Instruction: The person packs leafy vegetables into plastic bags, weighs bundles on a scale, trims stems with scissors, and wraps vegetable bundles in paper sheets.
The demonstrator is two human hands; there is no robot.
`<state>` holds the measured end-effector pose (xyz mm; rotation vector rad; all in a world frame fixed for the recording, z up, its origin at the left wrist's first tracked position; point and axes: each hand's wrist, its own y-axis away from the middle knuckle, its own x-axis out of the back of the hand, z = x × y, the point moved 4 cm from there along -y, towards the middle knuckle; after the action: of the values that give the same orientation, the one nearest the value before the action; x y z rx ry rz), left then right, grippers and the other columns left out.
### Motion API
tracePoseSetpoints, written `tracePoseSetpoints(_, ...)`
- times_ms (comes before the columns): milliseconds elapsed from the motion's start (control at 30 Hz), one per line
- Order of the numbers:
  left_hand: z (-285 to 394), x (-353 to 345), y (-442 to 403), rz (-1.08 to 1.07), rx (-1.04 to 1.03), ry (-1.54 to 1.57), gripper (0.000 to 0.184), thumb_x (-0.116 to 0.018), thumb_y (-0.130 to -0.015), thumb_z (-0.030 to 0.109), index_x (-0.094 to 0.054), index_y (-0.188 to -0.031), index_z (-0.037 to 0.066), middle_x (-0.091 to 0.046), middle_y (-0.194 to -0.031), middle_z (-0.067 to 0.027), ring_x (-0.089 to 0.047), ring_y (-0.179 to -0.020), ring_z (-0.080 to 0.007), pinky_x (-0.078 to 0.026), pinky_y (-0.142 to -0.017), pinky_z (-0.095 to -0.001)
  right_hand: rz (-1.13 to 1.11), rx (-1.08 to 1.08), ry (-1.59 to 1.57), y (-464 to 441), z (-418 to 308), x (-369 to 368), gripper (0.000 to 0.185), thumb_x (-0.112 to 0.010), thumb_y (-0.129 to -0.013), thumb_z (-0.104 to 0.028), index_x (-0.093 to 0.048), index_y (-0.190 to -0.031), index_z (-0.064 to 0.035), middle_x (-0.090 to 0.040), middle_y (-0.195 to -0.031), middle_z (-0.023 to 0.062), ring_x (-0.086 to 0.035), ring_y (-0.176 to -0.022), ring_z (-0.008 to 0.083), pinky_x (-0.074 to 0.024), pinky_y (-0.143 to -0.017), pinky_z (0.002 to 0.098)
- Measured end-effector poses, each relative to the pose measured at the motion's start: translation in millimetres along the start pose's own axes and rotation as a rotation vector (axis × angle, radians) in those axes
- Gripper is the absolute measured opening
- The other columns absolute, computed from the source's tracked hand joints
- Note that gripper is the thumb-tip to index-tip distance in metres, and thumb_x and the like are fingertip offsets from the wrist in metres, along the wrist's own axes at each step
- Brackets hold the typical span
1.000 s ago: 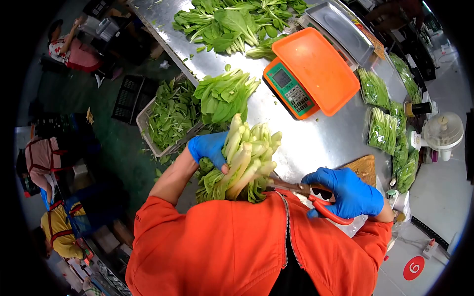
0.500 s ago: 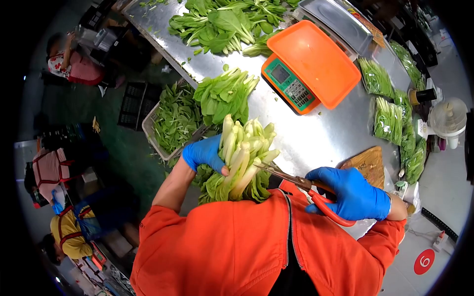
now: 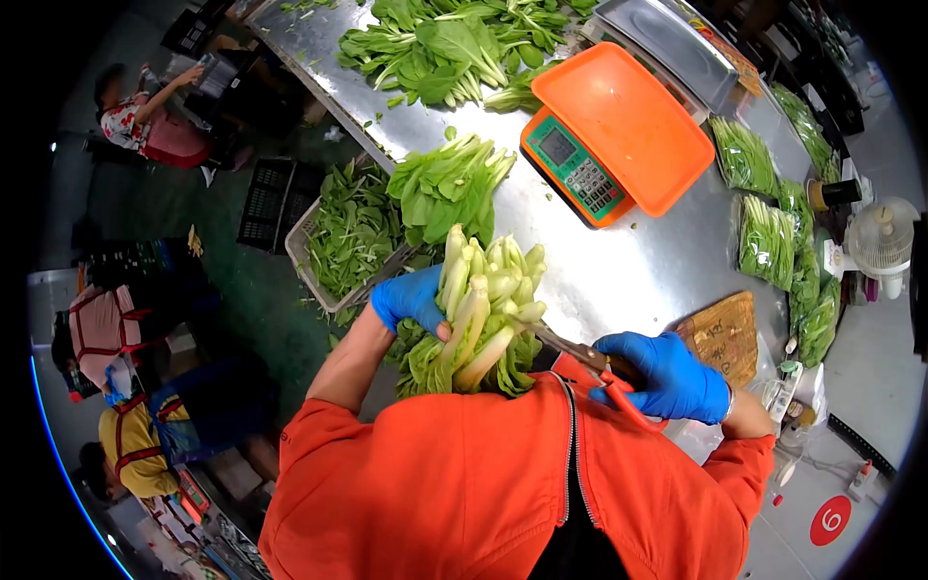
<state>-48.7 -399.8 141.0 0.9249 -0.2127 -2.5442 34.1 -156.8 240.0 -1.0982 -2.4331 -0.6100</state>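
Note:
A bunch of leafy greens (image 3: 483, 314) with thick pale stems is gripped by my left hand (image 3: 411, 298), which wears a blue glove. Its stem ends point up and its leaves hang near my red jacket. My gloved right hand (image 3: 667, 375) is closed around the red handles of a pair of scissors (image 3: 592, 360). The blades reach left to the stem ends on the bunch's right side, and their tips are partly hidden there. Beyond the bunch, a smaller pile of greens (image 3: 449, 188) lies at the table edge.
An orange scale (image 3: 619, 126) stands on the metal table (image 3: 522, 208), with a heap of greens (image 3: 445, 48) at the back. Bagged vegetables (image 3: 768, 242), a wooden block (image 3: 720, 338) and a fan (image 3: 882, 237) are on the right. A crate of leaves (image 3: 300, 242) sits left. Other people work farther left.
My right hand has moved slightly left with the scissors, and the blades now sit closer against the stems. My left hand still grips the bunch, shifted slightly right in view.

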Motion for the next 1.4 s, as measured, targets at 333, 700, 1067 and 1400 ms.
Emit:
tracePoseSetpoints(333, 13, -12, -11, -0.095, 0.030, -0.183, 0.092, -0.084, -0.047, 0.034, -0.041, -0.120, -0.002, -0.049, -0.117, -0.0103, -0.047, -0.107, -0.0193, -0.036, -0.092, -0.0301, 0.139, 0.073, 0.233, -23, -24, 43, 0.049, -0.069, -0.067, -0.041, -0.052, -0.100, -0.0102, -0.055, -0.084, 0.0066, -0.057, -0.067, 0.0205, -0.0447, -0.054, 0.0294)
tracePoseSetpoints(700, 14, -15, -15, -0.196, -0.006, -0.199, 0.086, -0.083, -0.053, 0.021, -0.038, -0.123, 0.000, -0.050, -0.114, -0.0063, -0.046, -0.104, -0.0138, -0.037, -0.090, -0.0271, -0.018, 0.116, 0.156, -35, -22, 48, 0.041, -0.068, -0.071, -0.036, -0.054, -0.100, -0.0104, -0.059, -0.079, 0.0078, -0.057, -0.059, 0.0243, -0.0446, -0.051, 0.0316)
tracePoseSetpoints(1067, 32, -35, -9, -0.204, 0.007, -0.210, 0.079, -0.082, -0.054, 0.018, -0.042, -0.119, 0.001, -0.052, -0.110, -0.0051, -0.046, -0.101, -0.0120, -0.038, -0.088, -0.0266, 0.104, 0.087, 0.428, -32, -30, 66, 0.037, -0.071, -0.065, -0.035, -0.057, -0.093, -0.0153, -0.056, -0.073, 0.0033, -0.054, -0.054, 0.0212, -0.0395, -0.045, 0.0292)
tracePoseSetpoints(1400, 36, -48, -16, -0.194, -0.024, -0.182, 0.085, -0.084, -0.050, 0.016, -0.038, -0.119, 0.000, -0.052, -0.110, -0.0074, -0.047, -0.101, -0.0126, -0.038, -0.087, -0.0259, -0.078, 0.062, 0.655, -33, -73, 90, 0.036, -0.073, -0.058, -0.027, -0.058, -0.087, -0.0142, -0.053, -0.070, 0.0042, -0.053, -0.057, 0.0234, -0.0407, -0.048, 0.0316)
